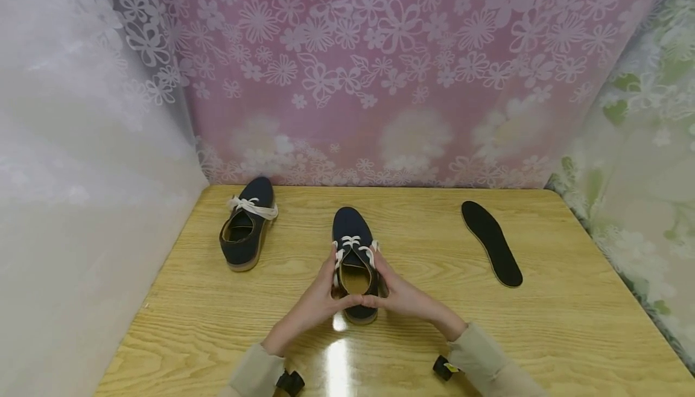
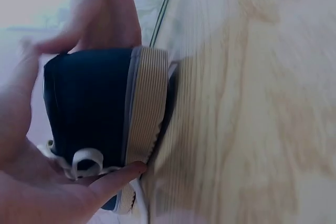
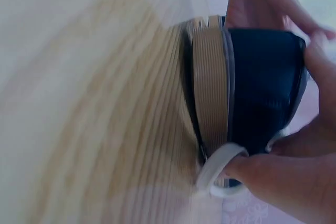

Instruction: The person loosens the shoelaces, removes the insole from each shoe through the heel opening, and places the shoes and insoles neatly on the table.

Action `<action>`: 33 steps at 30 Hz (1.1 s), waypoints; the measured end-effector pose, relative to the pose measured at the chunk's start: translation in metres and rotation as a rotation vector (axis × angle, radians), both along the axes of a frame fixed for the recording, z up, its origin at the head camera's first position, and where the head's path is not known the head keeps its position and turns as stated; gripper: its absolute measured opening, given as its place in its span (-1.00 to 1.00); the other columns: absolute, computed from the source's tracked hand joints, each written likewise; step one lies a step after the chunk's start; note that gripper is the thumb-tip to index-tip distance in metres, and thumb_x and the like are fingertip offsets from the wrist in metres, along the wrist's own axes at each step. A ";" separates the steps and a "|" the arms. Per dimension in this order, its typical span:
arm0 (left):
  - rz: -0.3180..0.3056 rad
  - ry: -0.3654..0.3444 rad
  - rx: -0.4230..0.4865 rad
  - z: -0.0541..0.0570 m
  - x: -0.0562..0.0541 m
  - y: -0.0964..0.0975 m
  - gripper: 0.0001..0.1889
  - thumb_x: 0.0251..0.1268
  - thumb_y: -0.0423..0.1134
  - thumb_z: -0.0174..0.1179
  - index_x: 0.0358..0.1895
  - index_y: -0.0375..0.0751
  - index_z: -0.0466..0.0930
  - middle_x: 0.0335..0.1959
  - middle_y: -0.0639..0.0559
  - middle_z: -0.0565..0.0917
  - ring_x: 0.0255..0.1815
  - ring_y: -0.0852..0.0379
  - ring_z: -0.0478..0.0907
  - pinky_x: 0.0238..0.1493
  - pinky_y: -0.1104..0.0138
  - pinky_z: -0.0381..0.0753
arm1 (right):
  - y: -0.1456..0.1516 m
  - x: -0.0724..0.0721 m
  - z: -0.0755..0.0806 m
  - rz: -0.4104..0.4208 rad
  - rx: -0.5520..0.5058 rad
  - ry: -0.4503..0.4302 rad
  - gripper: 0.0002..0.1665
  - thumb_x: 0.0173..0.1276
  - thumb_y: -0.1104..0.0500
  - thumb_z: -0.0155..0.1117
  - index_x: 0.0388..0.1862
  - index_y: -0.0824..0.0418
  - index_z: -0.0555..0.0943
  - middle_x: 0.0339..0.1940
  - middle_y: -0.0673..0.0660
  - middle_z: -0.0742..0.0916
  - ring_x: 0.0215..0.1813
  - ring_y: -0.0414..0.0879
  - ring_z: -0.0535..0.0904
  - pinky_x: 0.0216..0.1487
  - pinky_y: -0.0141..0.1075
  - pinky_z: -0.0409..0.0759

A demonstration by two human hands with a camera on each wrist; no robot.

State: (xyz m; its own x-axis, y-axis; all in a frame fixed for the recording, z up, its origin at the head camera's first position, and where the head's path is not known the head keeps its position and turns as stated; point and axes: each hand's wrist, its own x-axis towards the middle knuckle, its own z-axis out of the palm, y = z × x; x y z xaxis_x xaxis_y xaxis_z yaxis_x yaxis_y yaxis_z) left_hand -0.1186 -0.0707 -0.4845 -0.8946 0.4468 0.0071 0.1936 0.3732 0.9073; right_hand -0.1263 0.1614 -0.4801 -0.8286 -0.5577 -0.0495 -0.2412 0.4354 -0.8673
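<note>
A dark blue lace-up shoe [image 1: 350,223] with white laces points away from me near the middle of the table. My left hand [image 1: 320,297] grips its left side and my right hand [image 1: 403,293] its right side. Both thumbs meet at the back of the shoe's opening. Close up in the left wrist view, the shoe's heel [image 2: 94,98] and ribbed tan sole show between the hands. A white lace loop [image 3: 220,166] hangs by my right fingers in the right wrist view. A light-coloured inside shows through the opening.
A second dark blue shoe [image 1: 247,225], its white laces wrapped across it, stands at the back left of the wooden table [image 1: 217,324]. To the right lies a black insole [image 1: 491,241]. Flowered curtains [image 1: 369,83] enclose the back and sides.
</note>
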 end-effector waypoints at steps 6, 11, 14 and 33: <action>-0.040 0.015 -0.063 0.001 -0.003 -0.007 0.39 0.07 0.23 0.49 0.66 -0.08 -0.49 0.67 -0.20 -0.24 0.63 -0.24 -0.12 0.48 -0.16 0.22 | 0.000 -0.004 0.002 0.047 0.085 0.036 0.47 0.23 -0.05 0.55 0.66 0.31 -0.35 0.64 0.41 -0.24 0.63 0.38 -0.27 0.50 0.33 0.06; -0.031 0.072 -0.196 0.004 -0.007 -0.013 0.38 0.04 0.32 0.45 0.67 -0.06 -0.43 0.67 -0.16 -0.18 0.63 -0.20 -0.05 0.49 -0.16 0.21 | -0.005 -0.006 0.008 0.013 0.238 0.105 0.46 0.20 -0.20 0.54 0.69 0.22 -0.27 0.67 0.35 -0.14 0.59 0.37 0.06 0.38 0.21 0.38; -0.039 0.112 -0.262 0.006 -0.011 -0.018 0.37 0.06 0.37 0.40 0.67 -0.09 -0.40 0.66 -0.17 -0.14 0.62 -0.18 -0.02 0.49 -0.13 0.23 | -0.009 -0.007 0.012 0.009 0.294 0.149 0.46 0.18 -0.24 0.53 0.69 0.21 -0.23 0.67 0.32 -0.12 0.58 0.36 0.09 0.39 0.21 0.37; -0.009 0.138 -0.337 0.010 -0.035 -0.054 0.29 0.12 0.34 0.38 0.67 -0.14 -0.32 0.65 -0.20 -0.06 0.62 -0.20 0.02 0.50 -0.14 0.21 | -0.044 -0.037 0.015 0.055 0.443 0.205 0.46 0.21 -0.46 0.34 0.69 0.20 -0.27 0.68 0.28 -0.14 0.61 0.22 0.10 0.54 0.28 0.01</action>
State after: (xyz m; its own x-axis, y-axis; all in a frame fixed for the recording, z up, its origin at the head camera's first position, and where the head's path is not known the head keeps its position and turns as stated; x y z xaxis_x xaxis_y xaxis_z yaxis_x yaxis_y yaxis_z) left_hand -0.1531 -0.1247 -0.4743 -0.8913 0.4529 -0.0213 0.3108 0.6444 0.6987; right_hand -0.1630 0.1172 -0.4647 -0.8159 -0.5633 -0.1306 -0.4209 0.7334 -0.5337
